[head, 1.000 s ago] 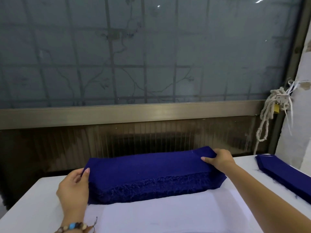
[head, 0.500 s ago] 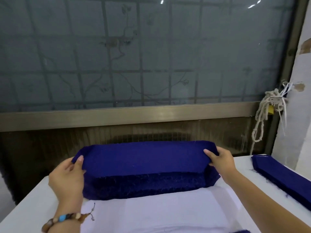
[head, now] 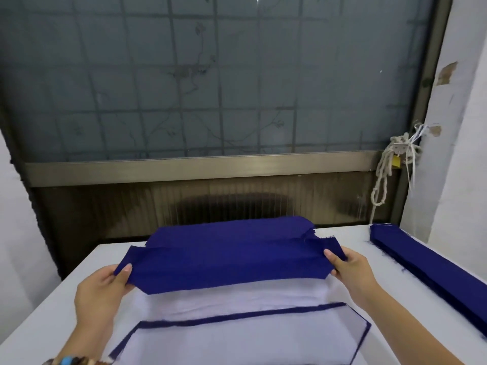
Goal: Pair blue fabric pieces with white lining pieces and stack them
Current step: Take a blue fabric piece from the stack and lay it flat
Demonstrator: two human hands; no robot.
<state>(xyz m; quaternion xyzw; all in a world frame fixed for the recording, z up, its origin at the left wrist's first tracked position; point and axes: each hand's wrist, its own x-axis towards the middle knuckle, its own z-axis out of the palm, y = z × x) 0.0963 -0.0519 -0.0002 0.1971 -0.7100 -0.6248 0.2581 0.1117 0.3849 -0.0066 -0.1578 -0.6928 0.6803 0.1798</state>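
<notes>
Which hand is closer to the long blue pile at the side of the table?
Right. The right hand pinches the lifted blue piece at the end nearest the long blue pile; the left hand pinches the opposite end, farther away.

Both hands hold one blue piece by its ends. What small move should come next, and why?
Probably lower the blue piece onto the white lining and line up the edges. The left hand and right hand pinch its ends, it is off the blue stack, and the lining lies just below it.
</notes>
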